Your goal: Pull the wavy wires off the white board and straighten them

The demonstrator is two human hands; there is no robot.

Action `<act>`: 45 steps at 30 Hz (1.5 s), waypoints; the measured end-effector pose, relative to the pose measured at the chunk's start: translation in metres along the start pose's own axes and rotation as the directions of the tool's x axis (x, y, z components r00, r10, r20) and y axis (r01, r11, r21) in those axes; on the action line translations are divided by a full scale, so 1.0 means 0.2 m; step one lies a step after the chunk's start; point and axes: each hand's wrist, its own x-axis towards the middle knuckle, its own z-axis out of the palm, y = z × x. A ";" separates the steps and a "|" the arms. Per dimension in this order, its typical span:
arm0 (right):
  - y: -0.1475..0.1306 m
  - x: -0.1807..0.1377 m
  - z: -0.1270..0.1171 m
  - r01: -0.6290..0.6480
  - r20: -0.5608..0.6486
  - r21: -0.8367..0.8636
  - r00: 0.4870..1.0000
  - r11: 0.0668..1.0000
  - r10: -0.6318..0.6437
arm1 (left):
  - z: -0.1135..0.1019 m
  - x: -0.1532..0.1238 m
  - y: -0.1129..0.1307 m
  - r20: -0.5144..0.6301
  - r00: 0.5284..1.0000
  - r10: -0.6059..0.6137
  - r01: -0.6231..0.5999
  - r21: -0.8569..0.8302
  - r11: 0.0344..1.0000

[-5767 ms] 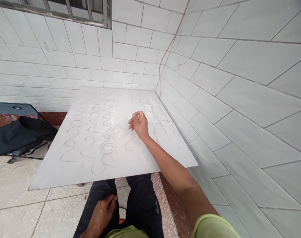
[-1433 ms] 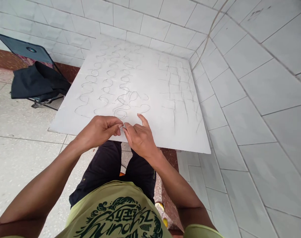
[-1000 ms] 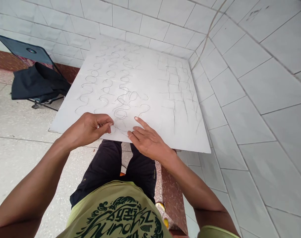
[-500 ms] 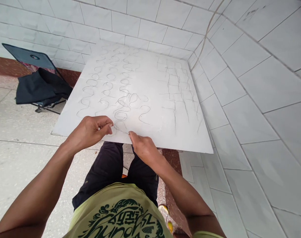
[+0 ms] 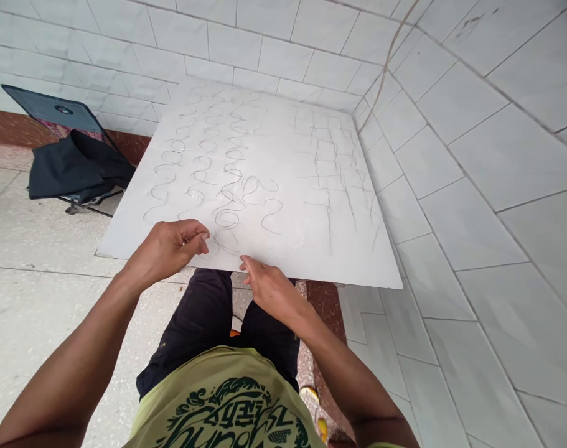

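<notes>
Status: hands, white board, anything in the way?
Left hand pinched, contents unclear. Right hand loosely open at near edge. White board bears thin dark lines. Hands partly cover it.

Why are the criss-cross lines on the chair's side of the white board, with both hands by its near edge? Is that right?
Not quite: the head view shows the criss-cross lines on the side towards the right wall, not the chair. The left hand and right hand are by the near edge of the white board.
</notes>
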 end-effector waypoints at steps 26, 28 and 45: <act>-0.05 0.07 0.01 -0.072 -0.217 -0.357 0.976 0.931 -0.008 | 0.13 -0.07 0.07 -0.010 0.996 -0.086 0.084 -0.111 0.990; -0.03 0.07 0.01 0.000 -0.219 -0.360 0.972 0.933 -0.085 | 0.12 -0.06 0.07 -0.001 0.996 -0.094 0.093 -0.120 0.988; -0.02 -0.03 -0.14 -0.123 -0.022 0.423 0.989 0.898 0.146 | 0.04 0.01 0.03 0.017 0.998 -0.067 0.069 -0.141 0.988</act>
